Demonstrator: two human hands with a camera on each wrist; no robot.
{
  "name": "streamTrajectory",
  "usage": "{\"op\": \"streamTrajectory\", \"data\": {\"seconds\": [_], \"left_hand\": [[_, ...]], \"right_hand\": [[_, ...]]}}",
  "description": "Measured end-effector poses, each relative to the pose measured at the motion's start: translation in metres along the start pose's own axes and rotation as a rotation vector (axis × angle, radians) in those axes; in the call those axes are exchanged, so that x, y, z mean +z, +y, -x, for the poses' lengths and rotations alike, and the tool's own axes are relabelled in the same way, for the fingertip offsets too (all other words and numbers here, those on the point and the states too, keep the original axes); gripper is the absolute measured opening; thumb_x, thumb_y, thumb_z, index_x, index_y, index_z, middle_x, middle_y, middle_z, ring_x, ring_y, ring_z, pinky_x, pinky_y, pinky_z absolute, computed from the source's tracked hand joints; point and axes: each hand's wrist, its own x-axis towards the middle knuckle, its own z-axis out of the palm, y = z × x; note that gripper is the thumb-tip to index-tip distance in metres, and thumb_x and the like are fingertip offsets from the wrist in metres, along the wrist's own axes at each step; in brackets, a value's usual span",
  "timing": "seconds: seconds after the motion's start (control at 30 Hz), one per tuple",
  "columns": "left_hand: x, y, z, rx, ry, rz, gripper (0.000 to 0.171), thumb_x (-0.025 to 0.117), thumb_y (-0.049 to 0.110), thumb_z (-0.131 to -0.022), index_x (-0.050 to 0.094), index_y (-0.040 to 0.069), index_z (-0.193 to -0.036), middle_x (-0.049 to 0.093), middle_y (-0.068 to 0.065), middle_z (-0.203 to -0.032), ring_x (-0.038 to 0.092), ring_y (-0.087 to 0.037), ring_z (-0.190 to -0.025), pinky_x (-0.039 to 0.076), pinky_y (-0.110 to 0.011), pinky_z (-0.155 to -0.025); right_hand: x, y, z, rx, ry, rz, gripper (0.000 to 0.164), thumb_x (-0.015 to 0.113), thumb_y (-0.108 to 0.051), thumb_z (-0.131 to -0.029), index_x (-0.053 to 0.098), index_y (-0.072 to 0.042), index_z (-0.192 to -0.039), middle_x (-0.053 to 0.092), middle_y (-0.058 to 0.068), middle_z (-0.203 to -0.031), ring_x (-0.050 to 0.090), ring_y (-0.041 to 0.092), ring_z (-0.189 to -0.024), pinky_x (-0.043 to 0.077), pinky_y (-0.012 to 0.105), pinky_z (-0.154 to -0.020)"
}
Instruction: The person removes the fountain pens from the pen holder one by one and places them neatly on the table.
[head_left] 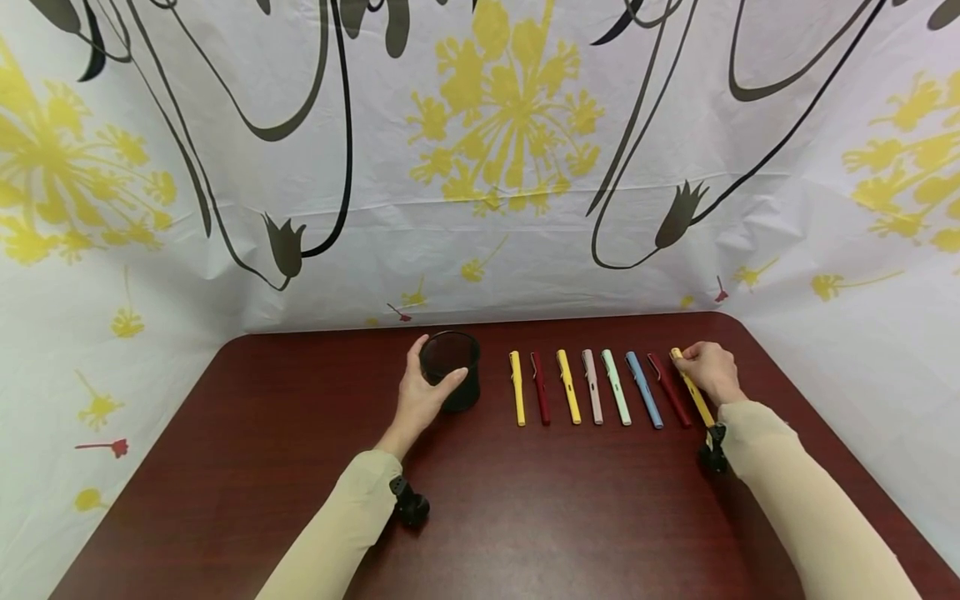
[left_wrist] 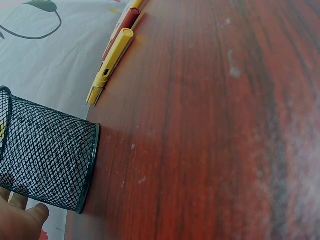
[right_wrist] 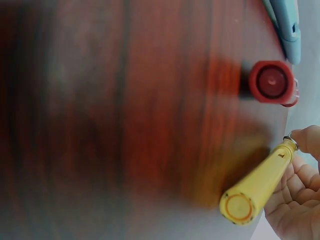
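My left hand (head_left: 423,396) holds a black mesh pen holder (head_left: 461,392) from its left, thumb at the near side and fingers at the far side. The left wrist view shows the holder's mesh wall (left_wrist: 47,150), with the thumb (left_wrist: 37,214) near its base. At the right end of a row of pens, my right hand (head_left: 708,369) pinches a yellow pen (head_left: 697,400) near its clip end. In the right wrist view this yellow pen (right_wrist: 257,185) points its round end at the camera. Beside it lies a dark red pen (head_left: 669,390).
Left of the dark red pen lie a blue pen (head_left: 645,392), a mint pen (head_left: 617,387), a pink pen (head_left: 592,387), a yellow pen (head_left: 569,387), another dark red pen (head_left: 540,389) and another yellow pen (head_left: 517,389). A patterned white curtain (head_left: 360,167) hangs behind the brown table (head_left: 525,517).
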Motion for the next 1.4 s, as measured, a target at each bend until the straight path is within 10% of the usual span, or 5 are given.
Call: {"op": "streamTrajectory", "data": {"seconds": [0.5, 1.4], "left_hand": [[0.0008, -0.0006, -0.0001, 0.01, 0.012, 0.005, 0.084, 0.076, 0.028, -0.079, 0.026, 0.02, -0.147, 0.043, -0.019, -0.141, 0.046, -0.035, -0.125, 0.042, -0.05, -0.097], [0.0009, 0.0007, 0.0005, 0.012, 0.017, -0.007, 0.084, 0.076, 0.027, -0.079, 0.026, 0.02, -0.147, 0.043, -0.017, -0.142, 0.045, -0.034, -0.127, 0.041, -0.05, -0.098]], "right_hand": [[0.0044, -0.0019, -0.0021, -0.034, 0.005, 0.065, 0.029, 0.059, -0.017, -0.087, 0.062, 0.01, -0.094, 0.061, 0.029, -0.095, 0.056, 0.037, -0.073, 0.045, 0.047, -0.064], [0.0053, -0.0007, -0.0014, -0.035, -0.021, 0.069, 0.033, 0.063, -0.018, -0.087, 0.061, 0.012, -0.099, 0.061, 0.028, -0.095, 0.057, 0.031, -0.068, 0.044, 0.043, -0.062]]}}
